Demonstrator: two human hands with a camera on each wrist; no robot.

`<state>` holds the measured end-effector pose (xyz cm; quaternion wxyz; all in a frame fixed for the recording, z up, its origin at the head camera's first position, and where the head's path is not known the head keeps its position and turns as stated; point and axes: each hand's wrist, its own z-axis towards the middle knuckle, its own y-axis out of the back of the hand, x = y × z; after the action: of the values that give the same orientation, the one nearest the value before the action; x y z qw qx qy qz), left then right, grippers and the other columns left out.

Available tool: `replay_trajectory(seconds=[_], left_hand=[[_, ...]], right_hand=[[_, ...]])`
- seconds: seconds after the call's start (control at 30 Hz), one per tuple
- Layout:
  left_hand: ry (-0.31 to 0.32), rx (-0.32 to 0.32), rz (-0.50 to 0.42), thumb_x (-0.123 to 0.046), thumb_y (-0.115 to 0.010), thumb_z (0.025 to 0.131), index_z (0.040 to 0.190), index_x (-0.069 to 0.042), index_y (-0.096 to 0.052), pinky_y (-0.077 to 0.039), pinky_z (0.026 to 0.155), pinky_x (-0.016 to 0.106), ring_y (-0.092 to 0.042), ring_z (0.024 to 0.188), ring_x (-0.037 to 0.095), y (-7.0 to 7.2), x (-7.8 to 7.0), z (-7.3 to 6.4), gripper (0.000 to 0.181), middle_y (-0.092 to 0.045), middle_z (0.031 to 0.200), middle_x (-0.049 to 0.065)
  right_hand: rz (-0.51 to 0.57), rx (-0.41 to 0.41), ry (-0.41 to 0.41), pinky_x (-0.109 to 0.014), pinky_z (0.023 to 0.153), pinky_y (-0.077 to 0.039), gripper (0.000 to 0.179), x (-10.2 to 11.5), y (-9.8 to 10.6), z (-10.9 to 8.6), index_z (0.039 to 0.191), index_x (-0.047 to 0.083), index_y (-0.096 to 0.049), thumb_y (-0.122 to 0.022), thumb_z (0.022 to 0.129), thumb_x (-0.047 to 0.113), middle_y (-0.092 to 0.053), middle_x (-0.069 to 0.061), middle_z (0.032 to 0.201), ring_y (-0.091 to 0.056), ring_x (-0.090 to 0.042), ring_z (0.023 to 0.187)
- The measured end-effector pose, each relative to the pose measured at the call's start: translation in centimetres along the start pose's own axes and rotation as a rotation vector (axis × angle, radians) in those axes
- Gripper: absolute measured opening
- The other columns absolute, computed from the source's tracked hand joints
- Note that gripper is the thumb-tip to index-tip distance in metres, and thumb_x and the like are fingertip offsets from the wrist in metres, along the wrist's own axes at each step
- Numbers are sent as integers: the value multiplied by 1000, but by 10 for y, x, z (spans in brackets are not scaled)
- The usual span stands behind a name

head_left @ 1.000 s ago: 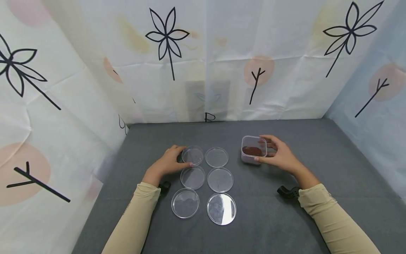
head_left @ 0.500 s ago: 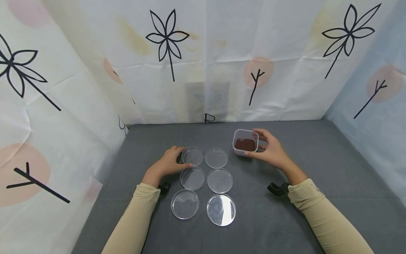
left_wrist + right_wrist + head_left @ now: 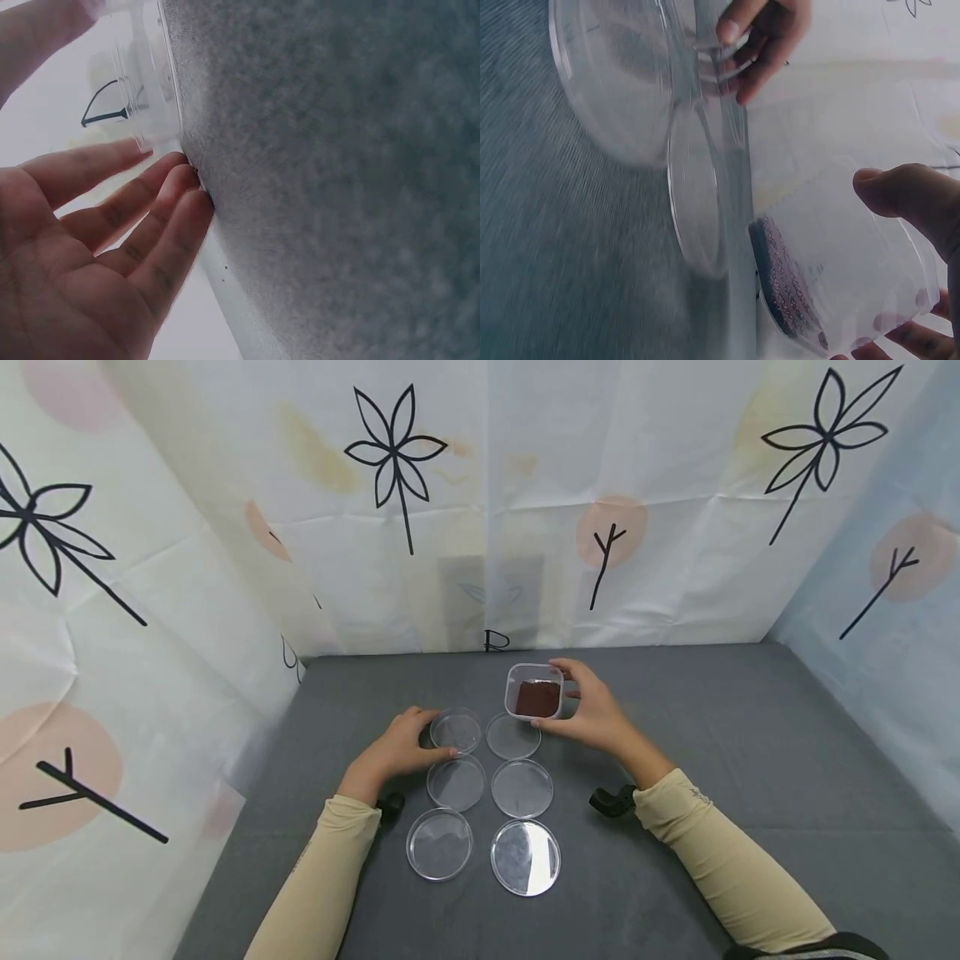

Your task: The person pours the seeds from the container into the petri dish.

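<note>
My right hand [image 3: 588,710] grips a small clear square plastic container [image 3: 513,689] by its right side, thumb at the near edge and fingers behind. Dark brown powder [image 3: 537,699] lies inside it, heaped to one side. The container is raised and tilted, overlapping the far right petri dish [image 3: 513,739] in the head view. On the left, my left hand [image 3: 397,747] holds the far left petri dish [image 3: 456,729] between thumb and forefinger. In the left wrist view its other fingertips [image 3: 196,196] rest on the cloth. The dish looks shallow, clear and round.
Several more clear petri dishes stand in two columns: middle left [image 3: 457,782], middle right [image 3: 522,788], near left [image 3: 439,844] and near right [image 3: 526,857], the last reflecting light. Grey cloth [image 3: 675,877] covers the table. A patterned white curtain [image 3: 480,510] hangs behind it.
My right hand has carried the container left, from the right of the dishes to over the far right dish. The left hand stays at its dish.
</note>
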<state>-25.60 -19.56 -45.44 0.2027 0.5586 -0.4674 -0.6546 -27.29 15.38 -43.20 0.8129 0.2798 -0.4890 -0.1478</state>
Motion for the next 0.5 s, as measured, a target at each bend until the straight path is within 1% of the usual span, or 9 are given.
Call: replay_trajectory(seconds=[0.07, 0.13, 0.3, 0.37, 0.5], left_hand=[[-13, -10, -2, -41, -78, 96, 155, 8, -47, -46, 114, 61, -52, 136, 46, 0, -1, 0, 83, -52, 147, 30], [-25, -15, -16, -38, -78, 96, 154, 12, -46, -49, 110, 58, -56, 129, 43, 0, -1, 1, 82, -54, 142, 31], [-44, -24, -55, -32, -80, 95, 150, 15, -48, -53, 98, 52, -59, 109, 34, -1, -1, 3, 79, -57, 129, 29], [-50, -30, -52, -31, -81, 94, 149, 16, -49, -54, 96, 52, -60, 107, 34, -1, 0, 4, 79, -58, 127, 30], [-42, -33, -40, -32, -81, 94, 149, 17, -48, -55, 99, 52, -62, 109, 35, -1, 0, 4, 81, -59, 130, 31]], right_hand=[[0, 12, 10, -56, 106, -56, 96, 3, -5, 3, 155, 6, -47, -99, 75, 18, -55, -20, 150, -54, -38, 137], [5, 18, 16, -56, 107, -56, 96, 7, -9, 5, 155, 7, -47, -99, 75, 19, -55, -20, 151, -54, -38, 137], [12, 23, 41, -54, 107, -56, 97, 13, -18, 12, 155, 7, -47, -99, 74, 20, -55, -20, 151, -54, -39, 138], [7, 28, 52, -54, 107, -56, 97, 15, -21, 15, 155, 6, -47, -99, 74, 20, -54, -21, 152, -53, -39, 139], [-14, 48, 74, -54, 108, -55, 97, 18, -28, 21, 155, 6, -47, -99, 75, 20, -53, -22, 152, -53, -39, 140]])
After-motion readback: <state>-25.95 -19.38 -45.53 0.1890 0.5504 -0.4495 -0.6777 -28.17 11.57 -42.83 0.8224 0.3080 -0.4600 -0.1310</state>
